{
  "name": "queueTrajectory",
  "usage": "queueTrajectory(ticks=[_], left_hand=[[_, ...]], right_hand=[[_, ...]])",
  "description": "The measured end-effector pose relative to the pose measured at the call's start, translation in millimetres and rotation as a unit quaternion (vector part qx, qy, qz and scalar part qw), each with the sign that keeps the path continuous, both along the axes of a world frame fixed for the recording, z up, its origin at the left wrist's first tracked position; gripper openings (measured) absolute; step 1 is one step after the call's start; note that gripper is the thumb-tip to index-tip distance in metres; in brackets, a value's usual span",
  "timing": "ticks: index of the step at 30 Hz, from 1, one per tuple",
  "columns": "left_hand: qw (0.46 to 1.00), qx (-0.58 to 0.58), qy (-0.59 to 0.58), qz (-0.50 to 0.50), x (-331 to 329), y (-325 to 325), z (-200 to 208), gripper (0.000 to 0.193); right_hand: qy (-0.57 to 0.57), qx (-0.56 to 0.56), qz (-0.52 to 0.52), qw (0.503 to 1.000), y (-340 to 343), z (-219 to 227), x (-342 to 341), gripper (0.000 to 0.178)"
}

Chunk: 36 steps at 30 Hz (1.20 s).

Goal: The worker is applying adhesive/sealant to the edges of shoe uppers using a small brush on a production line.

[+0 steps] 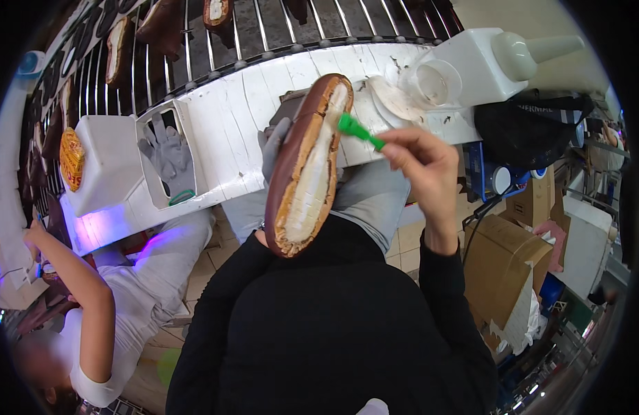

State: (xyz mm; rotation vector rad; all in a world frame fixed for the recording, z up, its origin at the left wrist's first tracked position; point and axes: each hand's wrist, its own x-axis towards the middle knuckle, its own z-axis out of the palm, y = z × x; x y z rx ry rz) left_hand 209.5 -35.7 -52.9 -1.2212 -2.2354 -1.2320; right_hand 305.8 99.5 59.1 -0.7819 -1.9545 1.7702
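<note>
Green brush (359, 131), pinched in the right hand (424, 162), seemingly coats the shoe (311, 169); left hand (272, 151) clamps behind it; even strokes need steadiness.

- Grey-gloved left hand (272, 149): mostly hidden, seemingly curled in a grip.
- Bare right hand (426, 160): raised, closed in a pinch.
- Black-sleeved left arm (219, 304) and black-sleeved right arm (445, 297): both reaching forward.

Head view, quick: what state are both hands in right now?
Left hand: gray-gloved, holding the brown shoe sole up, mostly hidden behind it.
Right hand: bare, closed on the green tool.
</note>
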Motion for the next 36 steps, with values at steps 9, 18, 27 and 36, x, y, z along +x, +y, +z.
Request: queueTrajectory(ticks=[9,18,27,36], left_hand=[[0.997,0.06,-0.035,-0.043,-13,-13,2,0.071],[0.982,0.145,-0.079,-0.087,-24,-12,-1,0.069],[0.974,0.207,-0.011,-0.093,-27,-7,-43,0.065],[0.943,0.206,-0.261,-0.024,0,-7,-5,0.066]], right_hand=[[0.057,0.108,0.073,0.99,-33,-11,1,0.013],[-0.004,0.086,-0.043,0.995,-13,-43,-7,0.012],[-0.086,0.156,-0.121,0.976,32,-70,-28,0.018],[-0.068,0.134,-0.061,0.987,36,-55,-19,0.016]])
